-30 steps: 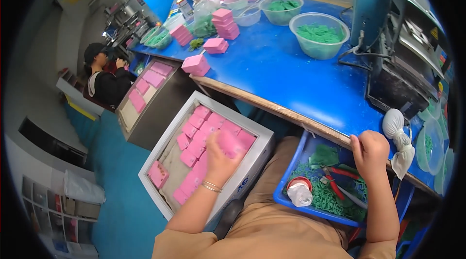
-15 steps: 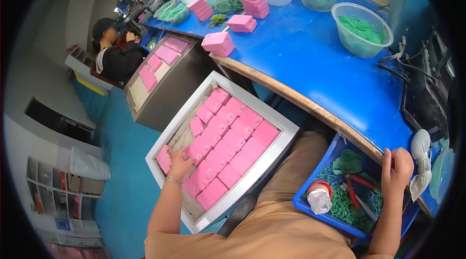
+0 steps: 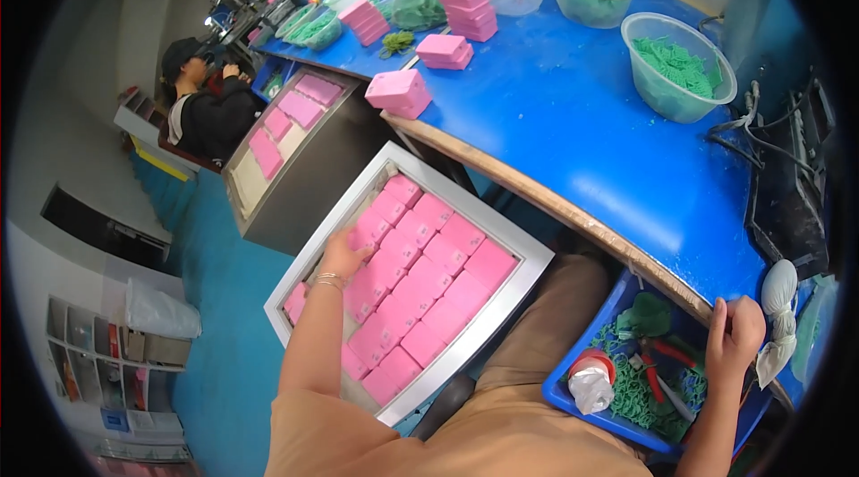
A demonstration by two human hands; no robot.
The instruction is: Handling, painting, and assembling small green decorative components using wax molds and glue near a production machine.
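A shallow tray with a pale frame [image 3: 512, 276] stands before me, filled with rows of pink blocks [image 3: 413, 291]. My left hand [image 3: 340, 255] reaches over its left side. Its fingers and thumb are around the edge of a pink block [image 3: 369, 228] at the end of a row. My forearm partly covers another pink block [image 3: 295, 301] at the tray's left corner. My right hand [image 3: 737, 334] is closed with its thumb upright, by the wooden edge of the blue table [image 3: 555, 132]. Anything inside that fist is hidden.
A blue bin [image 3: 559, 396] below the table holds green scraps, red-handled pliers [image 3: 656, 379] and a foil-topped container [image 3: 591, 385]. Pink stacks [image 3: 468, 7] and a bowl of green pieces [image 3: 677, 70] stand on the table. A person [image 3: 210, 106] sits at the far left.
My left hand has moved up and away from me along the tray's left side. The loose pink block there now sits against its row. My right hand has hardly moved; the view has shifted slightly.
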